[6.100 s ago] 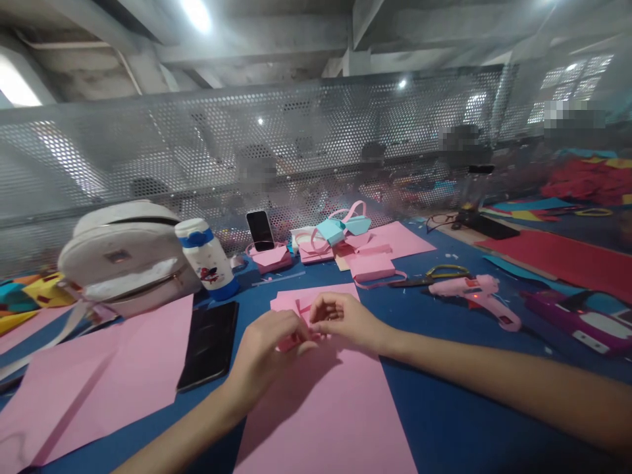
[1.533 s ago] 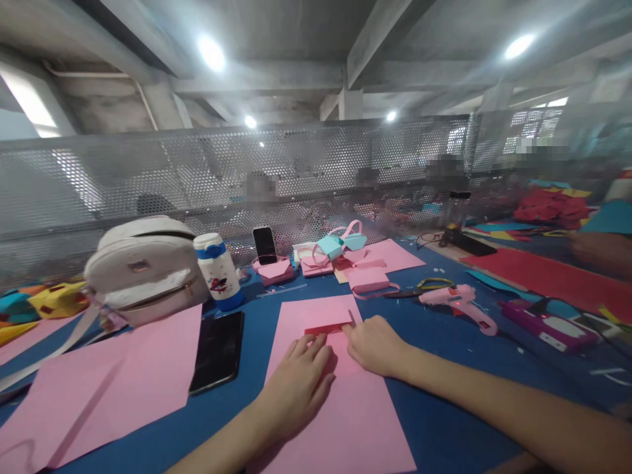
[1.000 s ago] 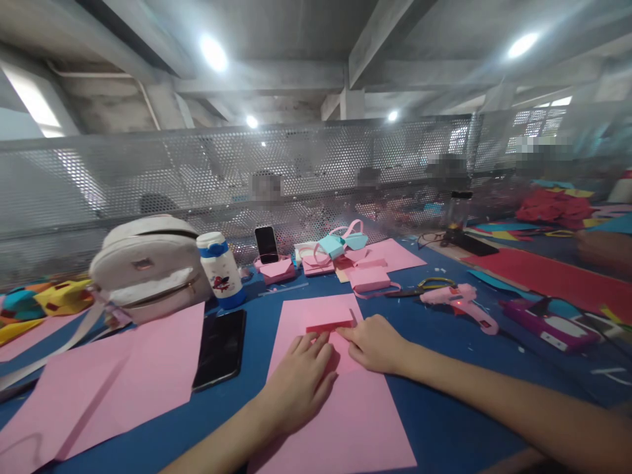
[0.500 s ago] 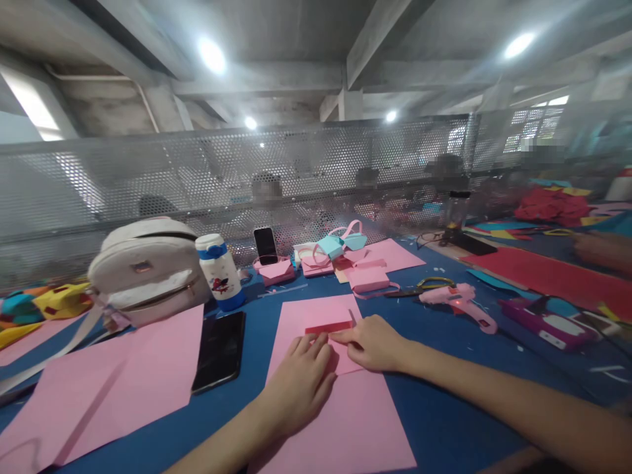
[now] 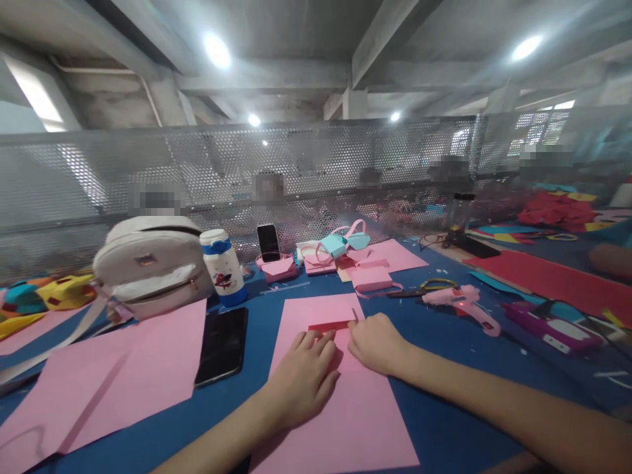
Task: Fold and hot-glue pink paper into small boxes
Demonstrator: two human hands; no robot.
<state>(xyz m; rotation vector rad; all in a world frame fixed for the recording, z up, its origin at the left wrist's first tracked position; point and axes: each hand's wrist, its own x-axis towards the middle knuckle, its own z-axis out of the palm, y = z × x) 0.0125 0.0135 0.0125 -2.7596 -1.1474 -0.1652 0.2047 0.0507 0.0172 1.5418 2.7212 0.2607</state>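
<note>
A small folded pink paper piece (image 5: 326, 315) with a darker pink folded edge lies on a large pink sheet (image 5: 355, 428) in front of me. My left hand (image 5: 307, 380) rests flat, fingers spread, with its fingertips against the near side of the fold. At the fold's right end, my right hand (image 5: 378, 343) is curled closed, its thumb and index finger at the paper's edge. Some of these fingertips are hidden by the hand itself.
To the left are a black tablet-like device (image 5: 222, 345), pink sheets (image 5: 143, 368), a bottle (image 5: 224, 270) and a white backpack (image 5: 153, 263). A pink glue gun (image 5: 461, 303), scissors (image 5: 419, 288) and a purple device (image 5: 550, 322) lie right. Folded paper bags (image 5: 372, 278) stand behind.
My right hand has slid slightly right along the fold, and its stretched index finger has curled in. My left hand stays nearly in place on the paper. The view has shifted a little.
</note>
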